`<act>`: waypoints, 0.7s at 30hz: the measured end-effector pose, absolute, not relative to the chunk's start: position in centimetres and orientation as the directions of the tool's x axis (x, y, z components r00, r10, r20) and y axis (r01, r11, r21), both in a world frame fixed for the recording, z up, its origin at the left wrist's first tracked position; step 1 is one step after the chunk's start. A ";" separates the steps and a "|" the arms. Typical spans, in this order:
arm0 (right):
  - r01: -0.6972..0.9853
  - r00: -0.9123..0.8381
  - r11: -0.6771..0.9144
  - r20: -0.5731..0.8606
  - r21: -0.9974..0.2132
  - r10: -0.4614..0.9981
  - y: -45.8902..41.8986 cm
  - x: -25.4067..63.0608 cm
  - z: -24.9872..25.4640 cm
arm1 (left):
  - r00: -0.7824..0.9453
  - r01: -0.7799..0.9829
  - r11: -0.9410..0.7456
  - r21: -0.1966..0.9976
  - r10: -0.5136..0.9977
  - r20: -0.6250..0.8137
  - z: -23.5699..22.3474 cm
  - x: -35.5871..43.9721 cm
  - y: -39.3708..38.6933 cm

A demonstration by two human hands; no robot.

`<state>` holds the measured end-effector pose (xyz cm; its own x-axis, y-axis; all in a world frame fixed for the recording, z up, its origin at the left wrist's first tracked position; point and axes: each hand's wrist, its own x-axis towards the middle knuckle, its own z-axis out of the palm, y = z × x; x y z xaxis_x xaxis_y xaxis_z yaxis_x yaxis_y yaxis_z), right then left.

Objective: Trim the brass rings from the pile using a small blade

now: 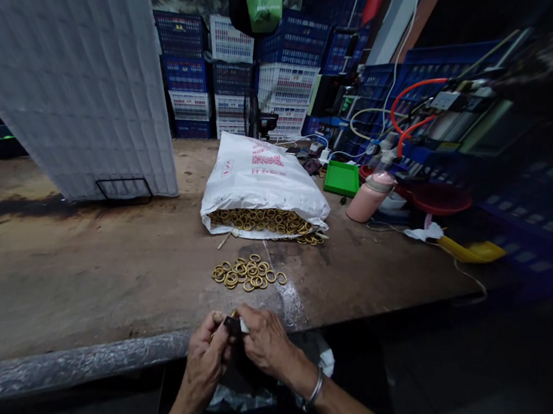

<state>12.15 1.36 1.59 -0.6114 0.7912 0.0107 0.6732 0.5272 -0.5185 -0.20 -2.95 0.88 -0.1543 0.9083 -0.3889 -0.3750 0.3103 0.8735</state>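
Observation:
Close to the table's front edge, my left hand (205, 353) and my right hand (265, 340) meet, both with fingers closed in a pinch. A small dark tool with a white part (234, 325) sits between them, gripped by my right fingers; its exact kind is hidden. The curved edge of a brass-coloured ring (234, 313) peeks out at the fingertips, and my left fingers seem closed on it. Just beyond lies a loose pile of brass rings (248, 273). Behind the pile, a white woven sack (264, 179) lies on its side, its mouth full of more such rings.
A tall pale padded panel (81, 75) stands at the left on a wire foot. Toward the right are a green tray (342, 178), a pink bottle (370, 197), a red bowl (439, 199) and a machine with orange hoses (462, 115). Stacked crates (287, 84) line the back.

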 end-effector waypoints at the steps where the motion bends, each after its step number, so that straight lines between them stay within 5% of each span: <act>1: 0.679 -0.611 0.529 0.008 -0.509 0.791 1.4 12.1 1.5 | -0.157 -0.355 0.311 0.882 0.910 -0.384 0.8 -0.2 -3.1; 8: 0.887 -0.340 0.319 -0.005 -0.334 0.940 4.5 14.6 1.3 | -0.008 -0.477 0.404 0.781 0.886 -0.464 2.3 -0.2 -4.1; 13: 0.941 -0.080 0.090 0.045 -0.326 0.996 7.4 17.5 0.8 | 0.052 -0.621 0.427 0.657 0.859 -0.509 3.2 -0.2 -3.6; 21: 0.946 -0.020 0.039 0.064 -0.323 0.998 8.6 17.5 -0.1 | 0.067 -0.653 0.449 0.611 0.837 -0.543 1.3 -0.4 -1.9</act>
<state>17.54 8.65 -0.11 -0.0197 0.9978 0.0639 0.9456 0.0394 -0.3229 -0.43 -1.85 1.28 0.0667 0.8368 -0.5435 -0.6525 0.4487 0.6107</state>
